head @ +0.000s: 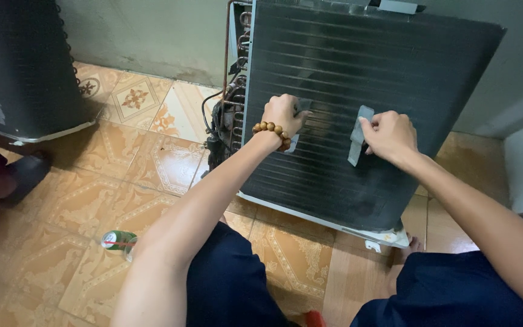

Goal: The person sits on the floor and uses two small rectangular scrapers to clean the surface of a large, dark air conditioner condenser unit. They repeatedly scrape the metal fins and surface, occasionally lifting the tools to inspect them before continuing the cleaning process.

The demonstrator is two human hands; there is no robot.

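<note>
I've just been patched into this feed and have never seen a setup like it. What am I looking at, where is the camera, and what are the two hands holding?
There is one picture, taken from a camera worn on a person's head, looking down at their own arms and knees. No robot is involved, only two bare hands.

In front stands an air conditioner outdoor unit on a patterned tile floor, its dark finned coil facing the camera and copper pipes at its left side.

The left hand, with a wooden bead bracelet at the wrist, grips a grey metal strip against the fins. The right hand pinches a second grey metal strip further right.

A green and white can lies on the floor at lower left, and another dark unit stands at the upper left.
</note>
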